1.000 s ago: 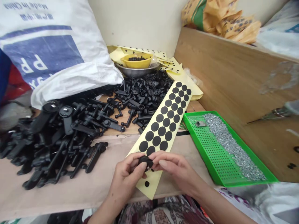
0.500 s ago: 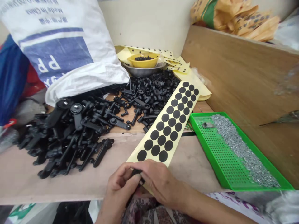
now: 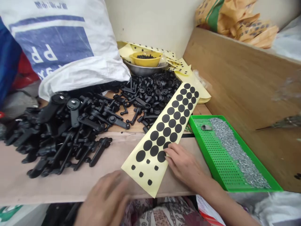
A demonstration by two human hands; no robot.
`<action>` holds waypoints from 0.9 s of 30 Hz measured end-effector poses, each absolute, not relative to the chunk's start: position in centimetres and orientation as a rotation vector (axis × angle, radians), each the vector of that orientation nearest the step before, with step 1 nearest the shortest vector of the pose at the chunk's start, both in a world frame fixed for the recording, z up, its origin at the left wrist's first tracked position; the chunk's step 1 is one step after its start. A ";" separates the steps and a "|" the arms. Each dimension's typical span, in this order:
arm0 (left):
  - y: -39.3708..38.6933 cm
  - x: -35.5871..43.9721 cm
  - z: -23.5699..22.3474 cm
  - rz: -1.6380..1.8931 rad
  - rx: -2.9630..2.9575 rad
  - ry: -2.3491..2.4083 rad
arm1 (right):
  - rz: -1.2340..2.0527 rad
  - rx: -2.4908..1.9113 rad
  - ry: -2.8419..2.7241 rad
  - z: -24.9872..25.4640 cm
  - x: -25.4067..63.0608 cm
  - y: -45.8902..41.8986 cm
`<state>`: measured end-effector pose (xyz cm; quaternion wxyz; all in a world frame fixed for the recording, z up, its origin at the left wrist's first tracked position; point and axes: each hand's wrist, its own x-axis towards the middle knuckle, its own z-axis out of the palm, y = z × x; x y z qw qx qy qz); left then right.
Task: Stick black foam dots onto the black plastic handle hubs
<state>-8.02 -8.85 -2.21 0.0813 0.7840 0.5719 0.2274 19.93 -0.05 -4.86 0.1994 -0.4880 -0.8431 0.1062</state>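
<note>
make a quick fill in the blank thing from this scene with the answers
1. The person's ____ hand reaches over the edge of the yellow sheet.
2. The sheet's large dots are coloured ____.
3. The tray with small metal pieces is ____.
4. The bowl holding small dark pieces is ____.

Missing words: right; black; green; yellow.

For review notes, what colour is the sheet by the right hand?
The sheet is pale yellow, black-dotted; head view.

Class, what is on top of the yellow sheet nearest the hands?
Large black dots and five small black spots. The right hand overlaps the sheet; whatever it covers there cannot be seen.
</note>
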 end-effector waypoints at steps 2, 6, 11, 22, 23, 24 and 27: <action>-6.4 -3.8 -2.6 0.646 2.611 1.389 | 0.210 -1.368 -2.369 -5.2 19.5 -0.2; -2.8 1.0 -3.5 0.469 2.751 1.298 | 0.149 -1.366 -2.365 -5.5 18.9 -0.5; -1.8 1.8 -4.5 0.354 2.770 1.389 | 0.265 -1.336 -2.364 -5.3 18.9 -0.3; -2.9 1.2 -4.8 0.383 2.798 1.398 | 0.494 -1.296 -2.312 -4.1 19.3 -0.3; -2.8 1.3 -4.8 0.381 2.791 1.405 | 0.463 -1.314 -2.343 -4.3 19.2 -0.1; -2.7 1.3 -4.9 0.384 2.785 1.411 | 0.434 -1.329 -2.369 -4.6 19.1 0.0; -2.5 1.6 -5.1 0.390 2.796 1.430 | 0.392 -1.341 -2.384 -4.8 18.8 0.3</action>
